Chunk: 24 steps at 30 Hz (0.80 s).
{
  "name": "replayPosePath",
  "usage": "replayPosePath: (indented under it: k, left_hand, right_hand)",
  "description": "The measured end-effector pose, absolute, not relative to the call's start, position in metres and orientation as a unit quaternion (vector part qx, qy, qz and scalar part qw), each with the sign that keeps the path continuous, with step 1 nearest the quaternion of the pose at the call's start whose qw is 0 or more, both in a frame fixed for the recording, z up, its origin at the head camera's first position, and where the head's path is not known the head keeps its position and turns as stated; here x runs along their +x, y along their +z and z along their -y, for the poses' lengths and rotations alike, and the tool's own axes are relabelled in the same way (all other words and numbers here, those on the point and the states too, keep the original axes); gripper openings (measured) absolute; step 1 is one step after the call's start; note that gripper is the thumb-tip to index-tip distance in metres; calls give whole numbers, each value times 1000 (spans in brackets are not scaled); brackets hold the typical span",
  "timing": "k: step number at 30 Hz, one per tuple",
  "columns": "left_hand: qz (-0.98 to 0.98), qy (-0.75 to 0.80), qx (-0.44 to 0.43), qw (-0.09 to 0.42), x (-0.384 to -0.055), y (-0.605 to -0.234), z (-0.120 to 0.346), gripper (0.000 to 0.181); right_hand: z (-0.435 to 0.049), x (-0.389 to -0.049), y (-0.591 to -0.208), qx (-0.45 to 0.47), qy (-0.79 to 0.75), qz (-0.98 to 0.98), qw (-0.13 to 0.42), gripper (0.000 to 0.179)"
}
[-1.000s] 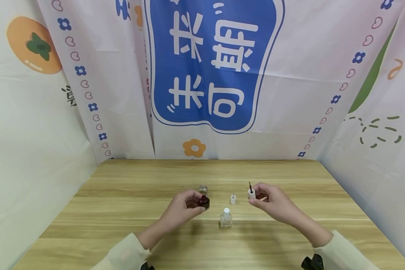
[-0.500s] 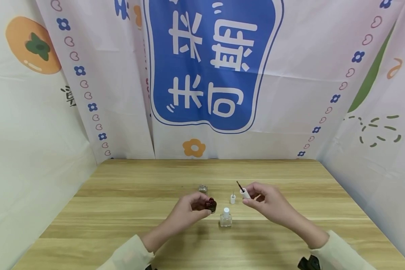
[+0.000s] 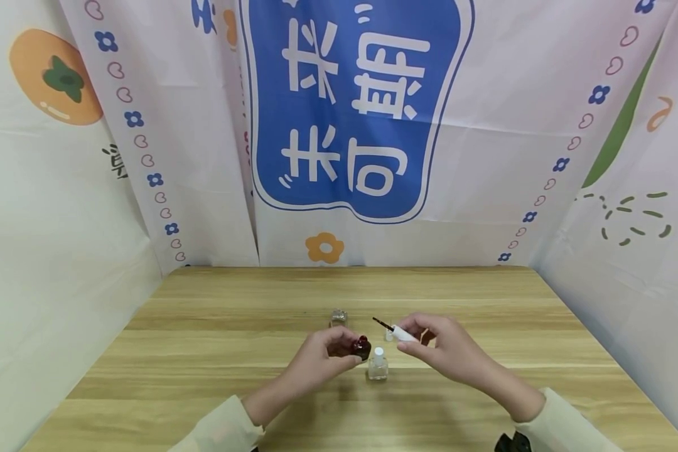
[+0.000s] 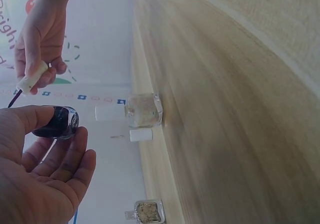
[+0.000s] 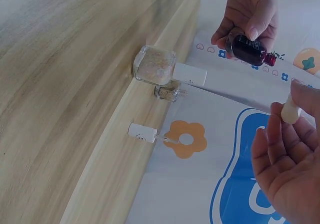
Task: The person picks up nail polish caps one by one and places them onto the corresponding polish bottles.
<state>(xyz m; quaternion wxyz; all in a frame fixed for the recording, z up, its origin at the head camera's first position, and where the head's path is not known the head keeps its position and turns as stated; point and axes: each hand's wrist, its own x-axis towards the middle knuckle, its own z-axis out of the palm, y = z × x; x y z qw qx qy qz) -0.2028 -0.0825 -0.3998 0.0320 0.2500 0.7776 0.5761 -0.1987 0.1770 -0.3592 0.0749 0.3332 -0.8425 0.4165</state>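
Bottle with dark red contents (image 3: 362, 349), uncapped, is off the counter (image 3: 203, 358), pinched in left hand (image 3: 323, 355), fingers spread only to its width. Right hand (image 3: 445, 353) pinches white brush cap (image 3: 403, 334), fingers nearly together, dark brush toward the left edge, apart from the bottle. Clear bottle (image 3: 378, 369), capped, stands nearer the near edge; second brush cap (image 3: 389, 336), upright, sits farther back; glitter bottle (image 3: 339, 318), uncapped, nearest the far edge.

Left forearm (image 3: 270, 397) and right forearm (image 3: 510, 387) angled inward, left fingers (image 4: 85, 170) pinching, right fingers (image 5: 275, 138) pinching
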Motion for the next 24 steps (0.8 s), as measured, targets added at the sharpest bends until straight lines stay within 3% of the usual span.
replayPosePath:
  k: [24]
  left_hand:
    - [-789, 549, 274, 26, -199, -396, 77, 19]
  right_hand:
    - [-180, -199, -362, 377, 394, 831, 112, 13]
